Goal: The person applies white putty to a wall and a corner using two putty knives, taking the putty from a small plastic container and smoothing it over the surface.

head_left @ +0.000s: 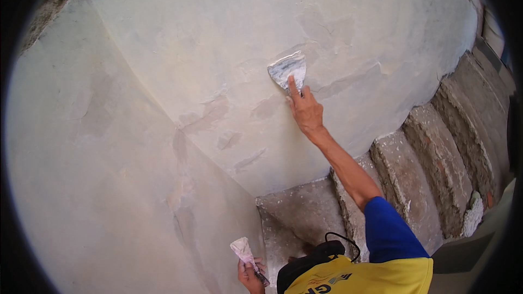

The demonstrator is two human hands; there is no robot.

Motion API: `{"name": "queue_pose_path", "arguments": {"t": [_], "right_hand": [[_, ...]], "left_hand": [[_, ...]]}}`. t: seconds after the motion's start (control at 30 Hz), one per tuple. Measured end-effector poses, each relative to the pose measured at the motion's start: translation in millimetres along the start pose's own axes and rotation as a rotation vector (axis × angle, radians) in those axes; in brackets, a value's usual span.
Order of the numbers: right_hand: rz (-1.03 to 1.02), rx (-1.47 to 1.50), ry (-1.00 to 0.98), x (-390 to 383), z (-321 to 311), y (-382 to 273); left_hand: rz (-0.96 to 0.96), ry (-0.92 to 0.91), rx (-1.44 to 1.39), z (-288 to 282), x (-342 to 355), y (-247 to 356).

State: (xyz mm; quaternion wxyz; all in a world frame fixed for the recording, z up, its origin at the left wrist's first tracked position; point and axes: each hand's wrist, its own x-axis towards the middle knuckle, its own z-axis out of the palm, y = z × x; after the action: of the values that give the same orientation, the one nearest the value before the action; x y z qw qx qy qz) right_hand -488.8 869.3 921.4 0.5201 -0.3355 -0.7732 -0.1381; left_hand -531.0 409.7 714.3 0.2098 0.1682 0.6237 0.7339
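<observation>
My right hand is stretched up to the pale plastered wall and grips a wide putty knife, its blade pressed flat on the plaster with my forefinger lying along it. The blade is smeared with white filler. Low at the picture's bottom edge, my left hand holds a second, smaller putty knife with its blade pointing up and filler on it. Greyish patches and flaked areas mark the wall around the big blade.
A second plastered wall meets the first in a corner on my left. Rough bare concrete stairs climb to the right. A whitish lumpy heap lies at the stair's outer edge.
</observation>
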Motion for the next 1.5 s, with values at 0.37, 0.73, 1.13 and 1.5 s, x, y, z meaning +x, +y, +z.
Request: {"name": "queue_pose_path", "arguments": {"t": [0.37, 0.73, 1.13, 1.5], "right_hand": [[0.331, 0.331, -0.048, -16, -62, -37], [0.458, 0.281, -0.274, 6, -18, -118], [0.526, 0.397, -0.059, 27, -42, -69], [0.039, 0.263, -0.135, 2, -29, -99]], "left_hand": [[0.006, 0.044, -0.04, -14, 4, 1], [0.011, 0.038, 0.004, -18, 2, 8], [0.015, 0.039, -0.019, -19, 5, 5], [0.012, 0.059, -0.057, -18, 10, 6]]}}
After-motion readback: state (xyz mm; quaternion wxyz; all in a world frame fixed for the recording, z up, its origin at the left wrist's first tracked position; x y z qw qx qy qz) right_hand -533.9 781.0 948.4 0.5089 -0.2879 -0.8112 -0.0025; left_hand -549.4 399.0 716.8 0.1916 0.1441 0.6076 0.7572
